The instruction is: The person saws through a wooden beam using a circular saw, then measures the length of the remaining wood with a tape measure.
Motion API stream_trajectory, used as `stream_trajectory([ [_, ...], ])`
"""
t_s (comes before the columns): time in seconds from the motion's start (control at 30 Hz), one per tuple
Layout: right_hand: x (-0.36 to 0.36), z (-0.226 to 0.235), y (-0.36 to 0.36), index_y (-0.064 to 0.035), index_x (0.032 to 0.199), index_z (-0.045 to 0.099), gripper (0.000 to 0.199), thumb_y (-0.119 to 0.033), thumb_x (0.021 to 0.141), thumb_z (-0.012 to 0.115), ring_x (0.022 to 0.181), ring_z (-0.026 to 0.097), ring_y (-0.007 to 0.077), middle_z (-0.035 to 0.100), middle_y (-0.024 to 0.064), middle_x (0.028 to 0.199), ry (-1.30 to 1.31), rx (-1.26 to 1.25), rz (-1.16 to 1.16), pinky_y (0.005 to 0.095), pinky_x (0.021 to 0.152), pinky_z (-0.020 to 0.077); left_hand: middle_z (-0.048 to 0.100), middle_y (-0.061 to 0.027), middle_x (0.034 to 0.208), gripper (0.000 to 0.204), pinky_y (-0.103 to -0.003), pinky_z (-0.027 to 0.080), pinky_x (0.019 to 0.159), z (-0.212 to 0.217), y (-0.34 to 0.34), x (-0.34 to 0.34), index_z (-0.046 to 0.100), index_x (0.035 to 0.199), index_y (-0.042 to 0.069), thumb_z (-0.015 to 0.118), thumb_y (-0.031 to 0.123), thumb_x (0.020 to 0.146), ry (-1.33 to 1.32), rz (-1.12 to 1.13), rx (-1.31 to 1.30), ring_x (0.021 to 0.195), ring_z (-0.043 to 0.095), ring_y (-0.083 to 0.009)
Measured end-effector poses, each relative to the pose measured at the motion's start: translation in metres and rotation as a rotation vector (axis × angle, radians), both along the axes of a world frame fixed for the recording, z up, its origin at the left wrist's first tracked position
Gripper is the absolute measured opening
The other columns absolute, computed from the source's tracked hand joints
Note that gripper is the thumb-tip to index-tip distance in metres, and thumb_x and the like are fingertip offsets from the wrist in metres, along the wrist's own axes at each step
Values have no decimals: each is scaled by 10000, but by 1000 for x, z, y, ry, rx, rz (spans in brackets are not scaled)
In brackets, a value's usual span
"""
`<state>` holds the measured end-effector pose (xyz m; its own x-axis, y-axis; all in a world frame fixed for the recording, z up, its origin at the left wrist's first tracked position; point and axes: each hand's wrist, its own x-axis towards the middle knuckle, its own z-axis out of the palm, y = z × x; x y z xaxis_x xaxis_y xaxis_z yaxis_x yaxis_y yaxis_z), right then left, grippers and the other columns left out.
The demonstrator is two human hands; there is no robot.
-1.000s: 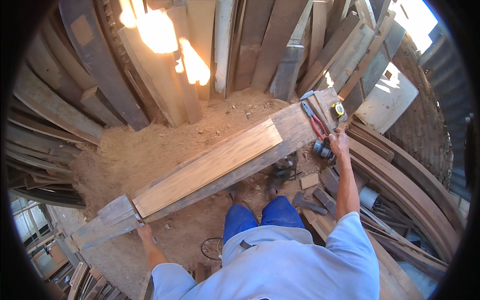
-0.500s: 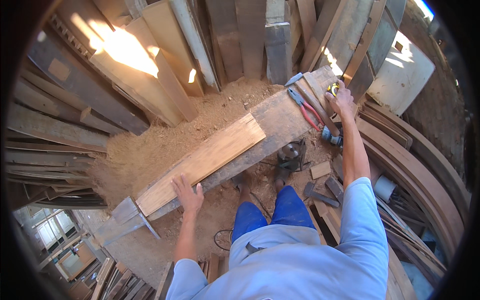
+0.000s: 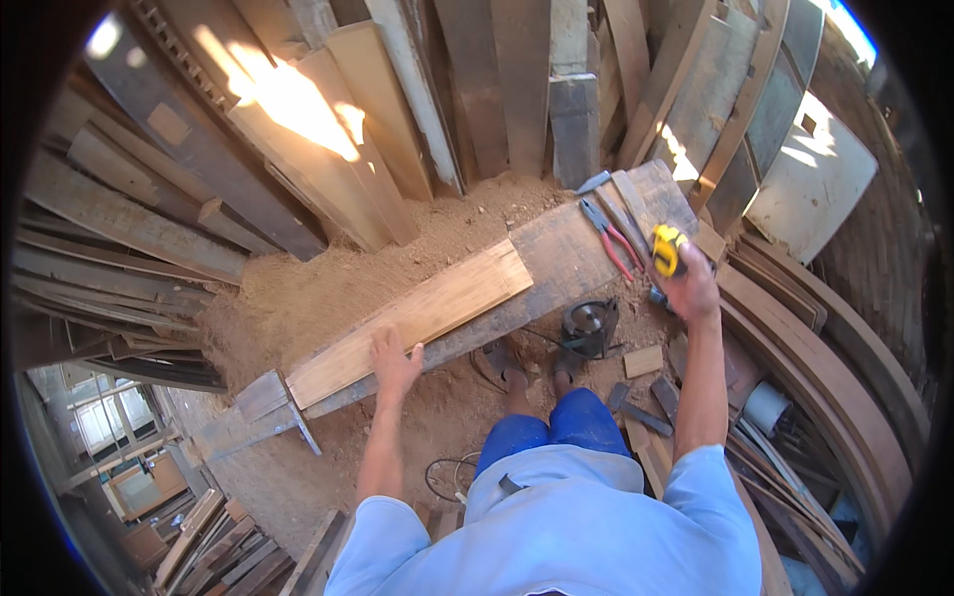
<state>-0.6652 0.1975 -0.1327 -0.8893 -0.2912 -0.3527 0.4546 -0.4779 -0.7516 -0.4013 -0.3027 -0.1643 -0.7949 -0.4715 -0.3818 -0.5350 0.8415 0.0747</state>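
Note:
A light wooden board lies along a rough, worn plank bench that slants across the middle. My left hand rests on the board's near edge, fingers spread and gripping nothing. In my right hand is a yellow and black tape measure, held above the bench's right end; no drawn-out tape shows. Just left of it, pliers with red handles lie on the bench. Beside them is a hammer, its handle partly hidden among wood strips.
A circular saw sits below the bench's near side, close to my feet. Another hammer and a wood block lie on the ground. Sawdust is heaped behind the bench. Planks lean at the back; curved timbers stack at right.
My right hand has lifted the tape measure from the bench's far right end and brought it nearer to me. My left hand stays on the board, shifted slightly; the whole view has moved a little.

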Motion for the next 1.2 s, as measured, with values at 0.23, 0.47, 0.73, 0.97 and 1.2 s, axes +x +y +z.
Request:
stream_trajectory([
  [0.23, 93, 47, -140, -28, 1313, 657, 547, -396, 917, 739, 1123, 699, 333, 720, 211, 1219, 350, 856, 759, 423, 1008, 525, 766, -88, 1110, 382, -334, 566, 884, 10, 113, -10, 729, 1237, 32, 710, 318, 984, 152, 387, 1143, 980, 702, -180],
  [0.47, 161, 53, -244, -22, 1502, 465, 791, -397, 871, 760, 1182, 661, 463, 671, 317, 1264, 507, 913, 1176, 499, 1016, 521, 703, -2, 1055, 275, -300, 581, 825, 4, 104, 48, 654, 1219, 58, 709, 238, 1018, 166, 872, 1712, 929, 669, -96],
  [0.73, 136, 59, -287, -155, 1470, 565, 621, -248, 887, 760, 1359, 540, 415, 619, 206, 1419, 757, 1009, 1335, 484, 1166, 427, 680, 0, 882, 118, -242, 518, 715, 15, -31, 117, 671, 1065, 91, 731, 133, 971, 655, 1074, 1484, 803, 628, -98],
  [0.97, 49, 32, -218, -116, 1349, 685, 568, -71, 787, 750, 1349, 523, 417, 572, 218, 1448, 844, 1331, 987, 476, 1159, 418, 721, -71, 1001, 251, -357, 526, 887, -44, -275, 244, 717, 1157, 23, 703, 213, 993, 787, 1214, 367, 955, 653, -179],
  [1.2, 34, -1, -244, -148, 1329, 708, 510, -111, 824, 765, 1394, 485, 408, 556, 217, 1474, 906, 1305, 917, 487, 1184, 392, 592, 36, 804, 132, -316, 457, 648, -105, -391, 338, 706, 951, 116, 645, 221, 1003, 717, 1027, 241, 741, 541, -104],
])
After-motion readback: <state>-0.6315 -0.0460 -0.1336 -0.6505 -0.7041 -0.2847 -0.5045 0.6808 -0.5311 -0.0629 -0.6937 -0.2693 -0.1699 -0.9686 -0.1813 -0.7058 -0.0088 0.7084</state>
